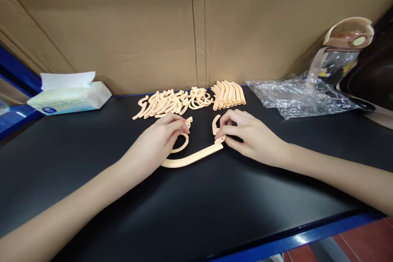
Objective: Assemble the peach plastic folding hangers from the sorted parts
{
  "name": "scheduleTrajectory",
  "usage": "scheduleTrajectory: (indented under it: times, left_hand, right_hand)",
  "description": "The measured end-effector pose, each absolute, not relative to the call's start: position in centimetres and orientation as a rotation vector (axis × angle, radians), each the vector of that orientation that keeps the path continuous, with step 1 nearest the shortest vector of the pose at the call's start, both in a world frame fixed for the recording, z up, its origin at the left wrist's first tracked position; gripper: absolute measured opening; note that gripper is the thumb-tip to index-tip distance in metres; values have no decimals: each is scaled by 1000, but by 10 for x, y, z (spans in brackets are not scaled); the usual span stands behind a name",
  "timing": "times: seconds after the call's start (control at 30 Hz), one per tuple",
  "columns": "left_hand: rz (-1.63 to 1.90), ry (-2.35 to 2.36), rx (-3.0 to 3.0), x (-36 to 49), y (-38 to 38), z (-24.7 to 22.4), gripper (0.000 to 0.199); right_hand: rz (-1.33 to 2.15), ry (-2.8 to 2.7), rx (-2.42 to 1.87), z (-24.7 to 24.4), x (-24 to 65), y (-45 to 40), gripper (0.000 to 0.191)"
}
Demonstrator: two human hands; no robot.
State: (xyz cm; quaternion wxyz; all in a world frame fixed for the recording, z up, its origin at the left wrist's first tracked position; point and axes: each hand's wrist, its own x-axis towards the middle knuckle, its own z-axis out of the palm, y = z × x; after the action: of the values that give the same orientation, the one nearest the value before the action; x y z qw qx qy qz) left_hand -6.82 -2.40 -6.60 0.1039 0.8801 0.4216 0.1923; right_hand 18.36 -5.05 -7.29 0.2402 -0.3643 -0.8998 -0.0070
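My left hand [161, 137] is closed, its thumb and fingers pinching a peach plastic hook [185, 144] with a rounded loop. Below the loop lies a long curved peach plastic arm [190, 159], its left end hidden behind that hand. At the arm's right end, my right hand [253, 137] pinches a peach curved piece with a flat round end [220, 139]. Another curved section [215, 124] shows just above those fingertips; whether it is the same part I cannot tell.
Along the back lie a heap of slim curved pieces [166, 103], a pile of hooks [199, 97] and a row of wider arms [229, 94]. A tissue pack [70, 97] stands at left. Crumpled clear plastic [303, 96] and a bottle [340, 57] are at right, before a cardboard wall [138, 28].
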Motion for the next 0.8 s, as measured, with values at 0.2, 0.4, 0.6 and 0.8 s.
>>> scheduleTrajectory:
  times: [0.2, 0.4, 0.6, 0.8]
  left_hand:
    - [525, 1298, 2675, -69, -25, -67, 30]
    - [384, 1411, 2839, -68, -29, -65, 30]
    - [361, 1436, 2881, -68, -31, -64, 31]
    - [417, 1445, 2833, -66, -31, -63, 26]
  right_hand:
    - [18, -2495, -1044, -73, 184, -49, 20]
    - [105, -2594, -949, -71, 184, -50, 25]
    - [133, -2637, -931, -67, 182, -52, 25]
    - [130, -2633, -915, -67, 180, -54, 22]
